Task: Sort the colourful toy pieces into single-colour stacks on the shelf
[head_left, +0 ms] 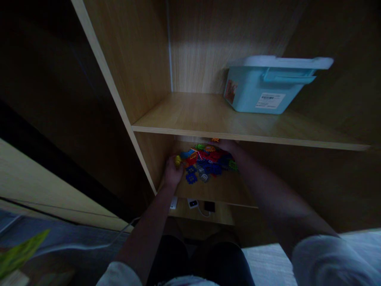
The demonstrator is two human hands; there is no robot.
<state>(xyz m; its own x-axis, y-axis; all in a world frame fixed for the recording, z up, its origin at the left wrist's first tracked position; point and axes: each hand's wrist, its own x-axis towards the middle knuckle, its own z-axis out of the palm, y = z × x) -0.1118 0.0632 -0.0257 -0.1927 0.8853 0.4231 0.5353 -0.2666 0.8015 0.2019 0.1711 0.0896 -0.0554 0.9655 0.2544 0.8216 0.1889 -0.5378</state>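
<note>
L grip [173, 171] is closed on a yellow piece [177, 160], by the lower shelf's [226, 188] L wall; R grip [225, 145] is at the back near an orange piece [214, 140], partly hidden behind the upper shelf's [196, 113] edge, so can't tell if apart or together. Betw. them: loose pile of plastic-looking pieces [211, 167], red/blue/green etc., openwork w/ notched edges, on smooth wood-grain. Clear, shiny item [203, 174] w/ white mark at pile's front. Above: light-blue bin [250, 87], white lid [285, 62]. Below: flat black item [209, 206], white block [192, 203].
</note>
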